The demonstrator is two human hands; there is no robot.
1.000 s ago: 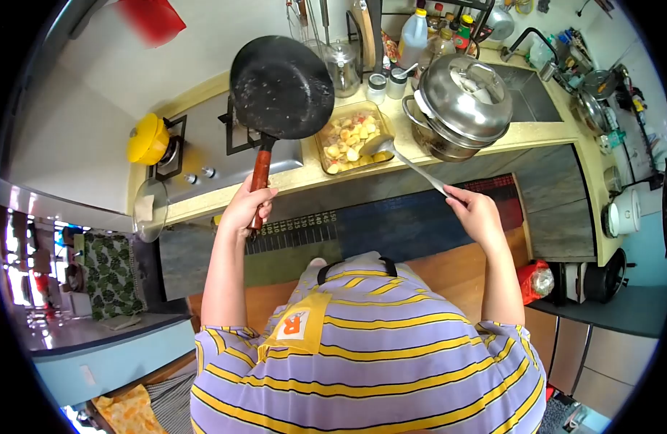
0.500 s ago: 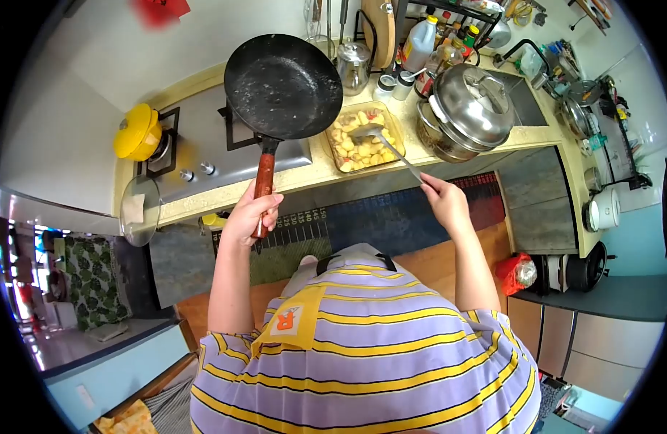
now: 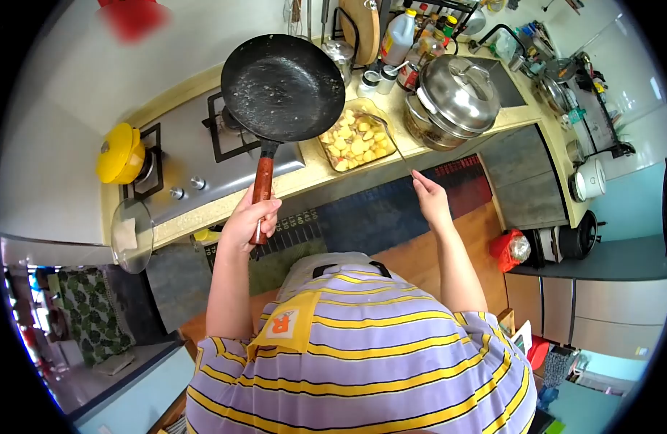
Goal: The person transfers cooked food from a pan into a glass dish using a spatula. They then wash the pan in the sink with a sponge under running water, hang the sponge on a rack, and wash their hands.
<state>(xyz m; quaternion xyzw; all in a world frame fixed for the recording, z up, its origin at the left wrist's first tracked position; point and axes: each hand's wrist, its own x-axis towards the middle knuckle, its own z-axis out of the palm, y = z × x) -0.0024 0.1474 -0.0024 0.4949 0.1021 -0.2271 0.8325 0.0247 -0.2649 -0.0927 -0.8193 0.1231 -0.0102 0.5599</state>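
Note:
My left hand (image 3: 251, 221) is wrapped round the wooden handle of a black frying pan (image 3: 283, 87). The pan is raised over the right part of the stove and looks bare apart from specks and an oily sheen. In my right hand (image 3: 430, 197) is the thin handle of a metal spatula (image 3: 393, 140), its fingers pinched round the end. The spatula's head reaches to the far right side of a glass baking dish (image 3: 336, 168), seen nearly edge-on. Pale yellow potato pieces (image 3: 358, 134) with some reddish bits fill the dish, which sits on the counter.
A large steel steamer pot (image 3: 458, 101) stands right of the dish, with jars (image 3: 378, 79) and bottles (image 3: 398, 36) behind. On the left are a yellow pot (image 3: 121, 155) on the gas stove (image 3: 176, 159) and a glass lid (image 3: 132, 237) at the counter edge.
The spatula's head has turned from broad side to nearly edge-on and shifted to the far right side of the dish. My left hand keeps the pan raised. The whole view has shifted slightly.

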